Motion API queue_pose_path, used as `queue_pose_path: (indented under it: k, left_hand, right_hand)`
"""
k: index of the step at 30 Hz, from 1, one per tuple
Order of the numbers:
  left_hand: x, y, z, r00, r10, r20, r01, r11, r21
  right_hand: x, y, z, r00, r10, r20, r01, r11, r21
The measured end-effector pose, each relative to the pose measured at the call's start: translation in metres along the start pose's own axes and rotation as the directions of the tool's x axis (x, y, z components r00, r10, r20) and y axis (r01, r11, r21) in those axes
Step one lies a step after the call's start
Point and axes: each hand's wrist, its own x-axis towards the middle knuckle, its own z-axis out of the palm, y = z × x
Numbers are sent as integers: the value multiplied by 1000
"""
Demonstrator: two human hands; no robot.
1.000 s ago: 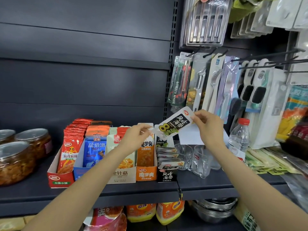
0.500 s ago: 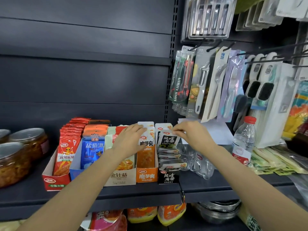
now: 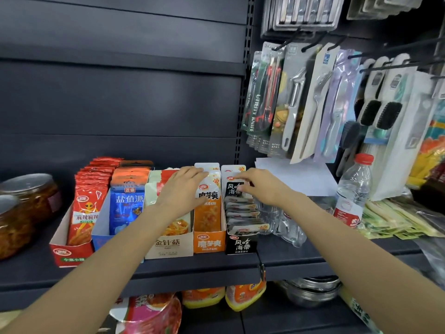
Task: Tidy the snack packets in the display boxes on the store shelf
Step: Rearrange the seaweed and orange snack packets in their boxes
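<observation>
Five display boxes stand in a row on the dark shelf (image 3: 192, 268), touching side to side, each holding upright snack packets.

Red box (image 3: 69, 253), far left: red packets (image 3: 84, 213) in a deep file.
Blue box (image 3: 101, 237), next: blue packets (image 3: 127, 208) with orange-topped ones behind.
Beige box (image 3: 168, 247), centre: pale packets, largely hidden by the left forearm.
Orange box (image 3: 209, 243): orange packets (image 3: 208, 208) standing upright.
Black box (image 3: 240, 244), far right: black packets (image 3: 234, 189), the rear one upright, those in front of it leaning forward in an overlapping stack.

Left hand (image 3: 183, 186): laid flat over the tops of the beige and orange rows, fingers straight and spread, gripping nothing.
Right hand (image 3: 262, 186): over the back of the black box, fingertips (image 3: 240, 183) on the upright black packet; whether they pinch it or merely press it cannot be told.

Other stock. Jars (image 3: 26, 208) with clear lids, left of the red box. Water bottle (image 3: 352, 191) with red cap, well right of the black box. Glass cups (image 3: 286, 225) just beside the black box, partly behind the right forearm. Carded utensils (image 3: 296, 102) hang on hooks above, brushes (image 3: 380, 114) to their right. Metal bowls (image 3: 310, 290) and yellow pouches (image 3: 243, 297) on the shelf below.
</observation>
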Motion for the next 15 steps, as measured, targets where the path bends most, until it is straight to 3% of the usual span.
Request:
queue_pose_path:
  k: [5, 15]
  left_hand:
    - [2, -2, 2, 1000, 6, -7, -6, 1000, -14]
    - [3, -5, 3, 1000, 23, -21, -23, 1000, -13]
  right_hand:
    - [19, 0, 14, 967, 27, -252, -59, 991, -119]
    - [38, -3, 25, 968, 38, -249, -84, 980, -178]
